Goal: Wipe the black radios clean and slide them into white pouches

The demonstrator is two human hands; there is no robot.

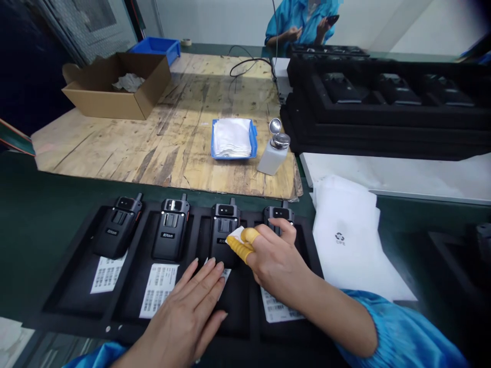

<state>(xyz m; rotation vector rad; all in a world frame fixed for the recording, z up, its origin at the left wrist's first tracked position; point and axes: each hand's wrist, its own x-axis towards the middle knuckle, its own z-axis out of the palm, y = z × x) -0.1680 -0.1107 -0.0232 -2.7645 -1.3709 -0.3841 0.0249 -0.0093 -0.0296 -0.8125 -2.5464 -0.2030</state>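
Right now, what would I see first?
You'd spot four black walkie-talkies in a black foam tray up front. The right hand, wearing yellow finger cots, holds a white wipe on the third one. Farther off, a blue tray of folded white cloths sits beside a pump bottle on a plywood board.

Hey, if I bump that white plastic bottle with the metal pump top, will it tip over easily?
Probably tippy: the white plastic bottle carries a metal pump top with its lid raised, so it looks top-heavy. It likely squeezes slightly.
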